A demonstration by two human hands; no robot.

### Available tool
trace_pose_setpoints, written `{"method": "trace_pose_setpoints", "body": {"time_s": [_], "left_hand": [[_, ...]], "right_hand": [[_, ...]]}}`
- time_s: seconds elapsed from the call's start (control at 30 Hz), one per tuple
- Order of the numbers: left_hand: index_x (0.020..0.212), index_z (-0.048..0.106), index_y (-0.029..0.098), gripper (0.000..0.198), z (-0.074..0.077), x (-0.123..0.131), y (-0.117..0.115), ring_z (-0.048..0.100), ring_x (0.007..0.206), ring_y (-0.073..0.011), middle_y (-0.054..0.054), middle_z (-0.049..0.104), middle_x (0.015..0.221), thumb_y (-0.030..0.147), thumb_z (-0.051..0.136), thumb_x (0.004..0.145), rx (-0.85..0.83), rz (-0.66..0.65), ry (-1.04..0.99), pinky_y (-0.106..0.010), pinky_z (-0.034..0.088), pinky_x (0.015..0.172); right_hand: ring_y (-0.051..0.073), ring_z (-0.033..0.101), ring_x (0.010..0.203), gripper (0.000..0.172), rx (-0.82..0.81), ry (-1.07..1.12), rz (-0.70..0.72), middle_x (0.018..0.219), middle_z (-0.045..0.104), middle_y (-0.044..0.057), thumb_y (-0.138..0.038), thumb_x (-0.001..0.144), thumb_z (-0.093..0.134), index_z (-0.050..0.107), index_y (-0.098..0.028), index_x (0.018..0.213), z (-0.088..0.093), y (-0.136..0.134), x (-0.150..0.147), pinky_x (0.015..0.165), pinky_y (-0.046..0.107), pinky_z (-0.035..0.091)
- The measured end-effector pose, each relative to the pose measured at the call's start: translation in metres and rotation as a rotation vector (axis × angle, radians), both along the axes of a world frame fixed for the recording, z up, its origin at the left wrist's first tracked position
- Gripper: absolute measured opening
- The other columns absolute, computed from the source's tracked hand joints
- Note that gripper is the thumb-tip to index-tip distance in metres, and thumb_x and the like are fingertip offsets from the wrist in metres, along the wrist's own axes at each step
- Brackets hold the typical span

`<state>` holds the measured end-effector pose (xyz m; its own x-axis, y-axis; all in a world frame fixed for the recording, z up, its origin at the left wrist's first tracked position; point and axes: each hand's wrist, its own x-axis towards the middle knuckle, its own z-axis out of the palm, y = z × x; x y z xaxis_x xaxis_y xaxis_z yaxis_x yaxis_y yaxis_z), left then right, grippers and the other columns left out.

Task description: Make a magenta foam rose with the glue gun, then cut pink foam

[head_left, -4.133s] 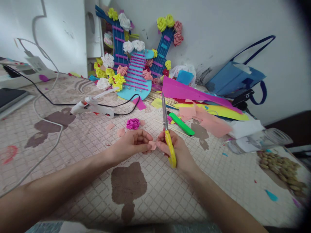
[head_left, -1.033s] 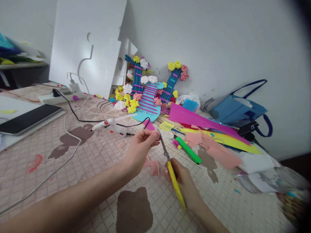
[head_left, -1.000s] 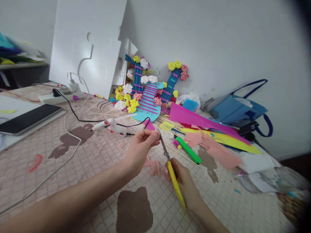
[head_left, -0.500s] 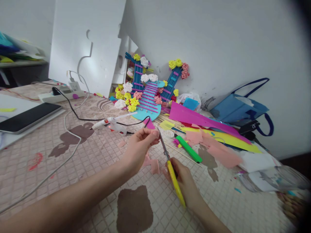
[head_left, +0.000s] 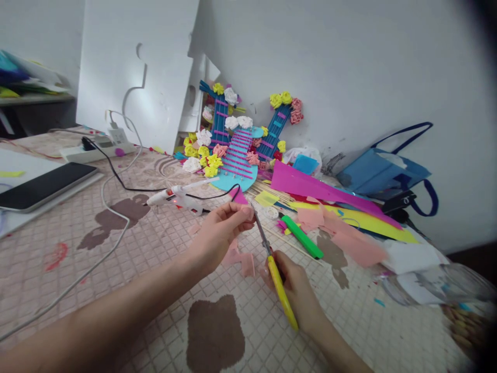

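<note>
My left hand (head_left: 223, 228) is closed in a pinch, thumb against fingers. Whatever lies between its fingertips is too small and hidden to make out. My right hand (head_left: 297, 285) grips yellow-handled scissors (head_left: 280, 290), seen edge-on. Their metal tips reach up to the left fingertips. Beneath the hands, scraps of pink paper (head_left: 247, 264) lie on the table. A white glue gun (head_left: 176, 199) with a lit red light rests left of my left hand. Right of the scissors lies a green marker (head_left: 302, 237).
A turquoise and blue craft piece (head_left: 237, 155) with paper flowers leans at the back. Magenta card (head_left: 322, 191), peach paper (head_left: 349, 241) and a blue bag (head_left: 384, 171) lie to the right. A phone (head_left: 46, 185), a power strip (head_left: 93, 150) and cables occupy the left.
Almost nothing differs. Both hands and the scissors keep nearly the same pose, and the view has shifted very slightly.
</note>
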<state>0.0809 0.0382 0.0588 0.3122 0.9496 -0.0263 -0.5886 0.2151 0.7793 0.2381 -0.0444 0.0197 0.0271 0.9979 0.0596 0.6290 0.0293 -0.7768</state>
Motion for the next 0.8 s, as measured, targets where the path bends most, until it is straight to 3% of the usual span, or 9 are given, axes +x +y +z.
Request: {"method": "trace_pose_setpoints", "body": {"time_s": [0.8], "left_hand": [[0.068, 0.060, 0.013, 0.019, -0.001, -0.014, 0.015, 0.060, 0.069, -0.0105, 0.000, 0.062, 0.073, 0.026, 0.073, 0.074, 0.078, -0.153, 0.085, -0.024, 0.048, 0.069]], "right_hand": [[0.014, 0.041, 0.055, 0.024, -0.040, -0.057, 0.014, 0.061, 0.049, -0.002, -0.039, 0.079, 0.054, 0.040, -0.023, 0.069, 0.004, -0.002, 0.002, 0.050, 0.023, 0.032]]}}
